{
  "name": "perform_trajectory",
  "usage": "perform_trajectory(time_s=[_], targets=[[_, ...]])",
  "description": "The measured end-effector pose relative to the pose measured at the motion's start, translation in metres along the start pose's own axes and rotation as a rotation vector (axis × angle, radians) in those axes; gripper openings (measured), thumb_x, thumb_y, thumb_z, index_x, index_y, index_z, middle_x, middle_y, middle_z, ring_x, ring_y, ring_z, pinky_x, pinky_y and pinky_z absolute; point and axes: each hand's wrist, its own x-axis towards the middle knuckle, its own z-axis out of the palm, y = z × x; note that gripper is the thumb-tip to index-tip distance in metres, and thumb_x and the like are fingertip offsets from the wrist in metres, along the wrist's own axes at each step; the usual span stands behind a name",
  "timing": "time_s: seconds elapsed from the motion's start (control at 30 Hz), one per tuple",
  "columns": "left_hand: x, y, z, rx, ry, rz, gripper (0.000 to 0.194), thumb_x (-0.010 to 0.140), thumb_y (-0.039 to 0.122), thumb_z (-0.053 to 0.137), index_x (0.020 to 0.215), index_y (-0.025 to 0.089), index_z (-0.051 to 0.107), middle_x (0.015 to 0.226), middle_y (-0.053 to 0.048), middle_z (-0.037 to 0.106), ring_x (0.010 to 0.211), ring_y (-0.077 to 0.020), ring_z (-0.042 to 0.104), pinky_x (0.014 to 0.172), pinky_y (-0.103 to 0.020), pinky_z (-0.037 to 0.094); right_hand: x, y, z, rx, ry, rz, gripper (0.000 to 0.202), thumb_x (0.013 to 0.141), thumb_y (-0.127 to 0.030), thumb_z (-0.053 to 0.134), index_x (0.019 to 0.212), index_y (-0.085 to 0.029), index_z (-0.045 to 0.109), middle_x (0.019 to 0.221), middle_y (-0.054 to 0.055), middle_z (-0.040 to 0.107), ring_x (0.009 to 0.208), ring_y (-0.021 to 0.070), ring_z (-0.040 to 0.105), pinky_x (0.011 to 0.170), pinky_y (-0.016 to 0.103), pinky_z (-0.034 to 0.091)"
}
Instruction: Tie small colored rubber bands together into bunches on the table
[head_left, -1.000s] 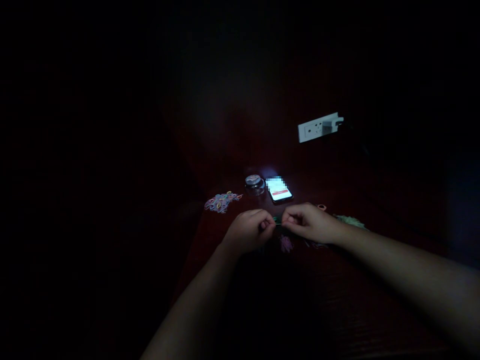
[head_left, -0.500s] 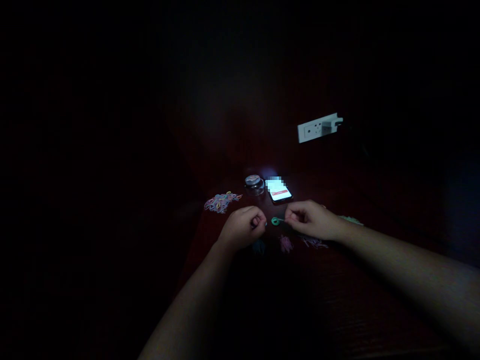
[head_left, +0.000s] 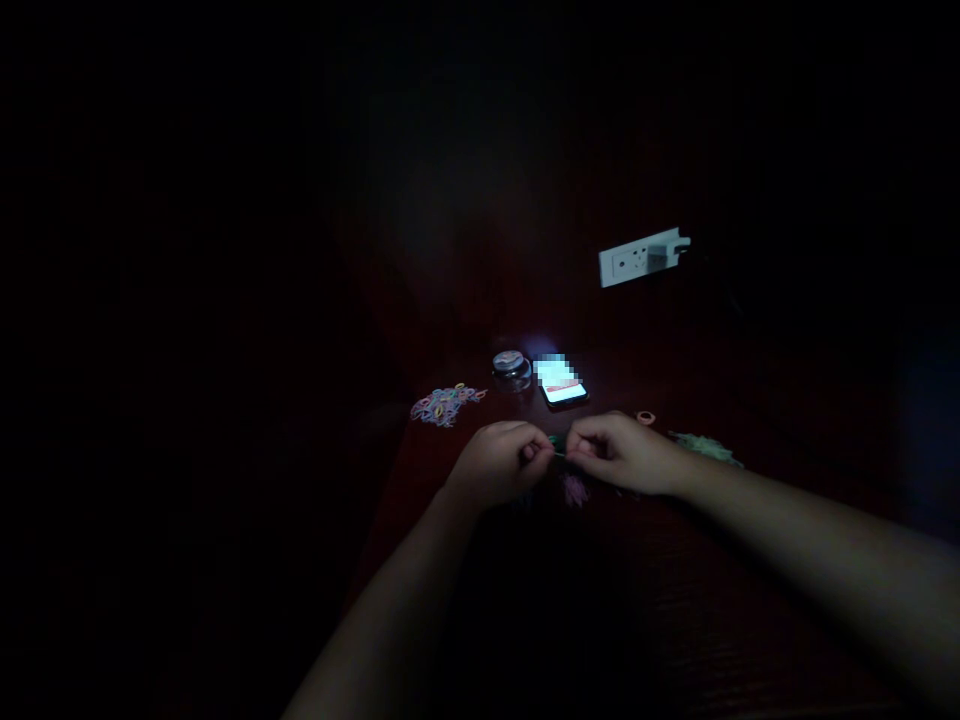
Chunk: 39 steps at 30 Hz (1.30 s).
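My left hand (head_left: 501,462) and my right hand (head_left: 628,455) are both closed in a pinch, fingertips nearly meeting over the dark red table. A thin pale rubber band (head_left: 559,455) shows in the small gap between them, pinched from both sides; most of it is hidden by the fingers. Just behind the fingertips, a green ring-shaped bundle (head_left: 554,441) on the table is partly covered. Below the hands is a small pile of pink-purple rubber bands (head_left: 576,490). A dim bluish pile (head_left: 523,498) lies under my left hand, mostly in shadow.
A lit phone (head_left: 564,392) lies behind the hands, with a lidded clear jar (head_left: 511,372) to its left. Mixed coloured rubber bands (head_left: 446,405) are heaped at the left. An orange ring (head_left: 645,418) and pale green bands (head_left: 706,447) lie right. A socket strip (head_left: 637,258) is behind.
My left hand has moved right to meet the right hand, and the gap between them has narrowed. The green ring is now mostly covered; the orange ring has come into view.
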Motion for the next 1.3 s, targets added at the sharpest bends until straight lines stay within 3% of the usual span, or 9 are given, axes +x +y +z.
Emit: perform_trajectory(time_s=[0.43, 1.3], targets=[[0.0002, -0.0017, 0.0011, -0.002, -0.038, 0.006, 0.014, 0.084, 0.029, 0.063, 0.092, 0.019, 0.068, 0.081, -0.001, 0.067, 0.070, -0.0121, 0.060, 0.068, -0.024, 0.046, 0.0005, -0.0032, 0.0008, -0.009, 0.003, -0.013, 0.023, 0.086, -0.035, 0.055, 0.076, -0.015, 0.060, 0.062, -0.002, 0.052, 0.055, 0.0089, 0.043, 0.050, 0.021, 0.033], [0.0004, 0.0010, -0.0004, -0.030, -0.026, -0.042, 0.003, 0.076, 0.017, 0.058, 0.079, 0.018, 0.060, 0.072, 0.002, 0.059, 0.064, -0.0097, 0.053, 0.059, -0.021, 0.041, -0.0001, -0.0014, -0.0038, -0.057, -0.013, -0.036, 0.021, 0.088, -0.033, 0.053, 0.076, -0.016, 0.058, 0.062, -0.002, 0.052, 0.055, 0.0093, 0.043, 0.051, 0.022, 0.032]])
